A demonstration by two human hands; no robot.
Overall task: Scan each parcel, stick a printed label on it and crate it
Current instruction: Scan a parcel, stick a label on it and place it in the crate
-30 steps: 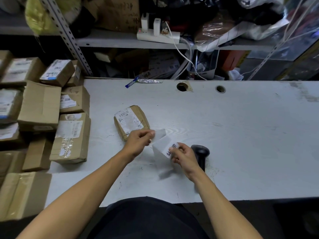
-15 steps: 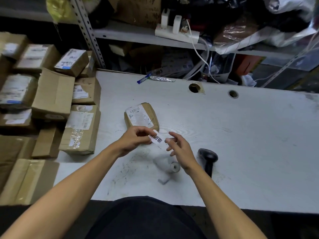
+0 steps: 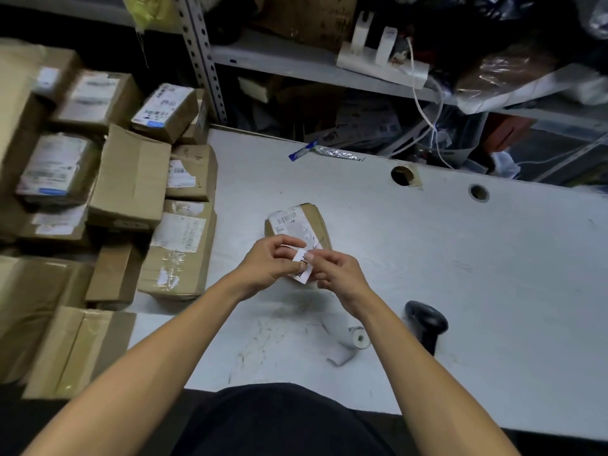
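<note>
A small brown parcel [image 3: 309, 222] with a white shipping label lies on the white table [image 3: 444, 258], just beyond my hands. My left hand [image 3: 266, 264] and my right hand [image 3: 335, 271] meet over its near end, and both pinch a small white printed label [image 3: 301, 264] between their fingertips. The label hangs above the table just in front of the parcel. A label roll [image 3: 352, 340] with a loose strip of backing lies on the table near my right forearm. A black handheld scanner [image 3: 426, 322] lies to the right of the roll.
Several taped cardboard parcels [image 3: 131, 179] are stacked at the table's left end and beyond it. A metal shelf [image 3: 296, 67] with a power strip [image 3: 381, 64], cables and bags runs along the back. Two cable holes [image 3: 403, 175] pierce the tabletop. A blue-tipped wrapper [image 3: 325, 153] lies by the far edge.
The roll dropped from my hands onto the table. My hands moved up to the parcel's near end, both now pinching the peeled label. The view shifted left and down.
</note>
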